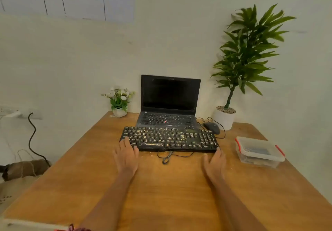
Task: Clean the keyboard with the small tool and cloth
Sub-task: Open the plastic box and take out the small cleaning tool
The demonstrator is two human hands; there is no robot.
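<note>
The black keyboard (169, 139) lies across the middle of the wooden table (179, 194), its keys heavily speckled with pale crumbs. Directly behind the keyboard stands an open laptop (169, 101), screen dark. To the keyboard's right rear sits a dark mouse (212, 128), its cable looping beside it. Further right of the keyboard is a clear lidded container (258, 152) with red clips (contents indistinct). A small white flowerpot (119, 103) stands behind the keyboard's left end, a tall potted plant (246, 54) behind its right. The keyboard's own cable (168, 157) coils just in front of it, between the hands.

Left hand (126, 156): fingers straight, resting on the keyboard's near-left corner. Right hand (214, 163): fingers extended, fingertips at the near-right corner. Neither hand grips anything.
</note>
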